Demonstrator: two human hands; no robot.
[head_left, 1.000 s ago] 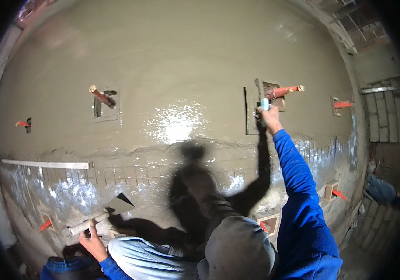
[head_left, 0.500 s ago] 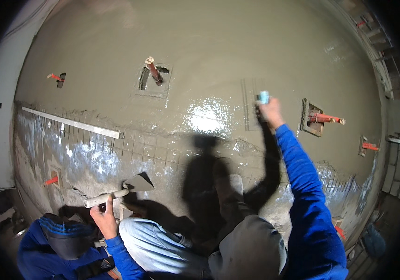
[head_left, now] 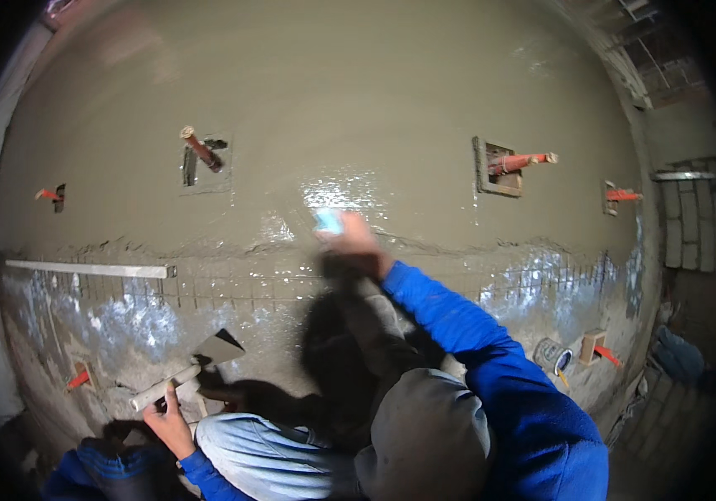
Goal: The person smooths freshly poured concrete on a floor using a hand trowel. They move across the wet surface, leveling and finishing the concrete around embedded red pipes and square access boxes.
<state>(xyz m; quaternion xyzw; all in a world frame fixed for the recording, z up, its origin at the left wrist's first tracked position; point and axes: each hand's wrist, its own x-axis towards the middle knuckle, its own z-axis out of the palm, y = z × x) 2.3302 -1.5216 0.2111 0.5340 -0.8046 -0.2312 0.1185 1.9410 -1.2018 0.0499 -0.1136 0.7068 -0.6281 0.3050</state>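
In my right hand [head_left: 354, 242], closed and smeared by motion, is a trowel with a pale blue handle [head_left: 328, 220]; its blade is hardly discernible against the plaster. It is at the wet, shiny lower part of a grey plastered wall [head_left: 333, 100], just above the ragged plaster edge. My left hand [head_left: 172, 427], low on the left, grips the thick pale handle of a pointed brick trowel [head_left: 221, 347]. That trowel's flat blade points up and right, near the bare lower wall.
Orange pipe stubs [head_left: 203, 152], [head_left: 525, 163] jut from square recesses. Wire mesh [head_left: 249, 280] crosses the wall below the plaster, with a pale straight bar [head_left: 91, 269] along it. A can [head_left: 551, 356] stands lower right. A person in a dark cap [head_left: 116, 459] is at lower left.
My right hand has swept the trowel left and down across the plaster, toward its lower edge. The view has turned right, bringing the can into sight. My left hand still holds the brick trowel.
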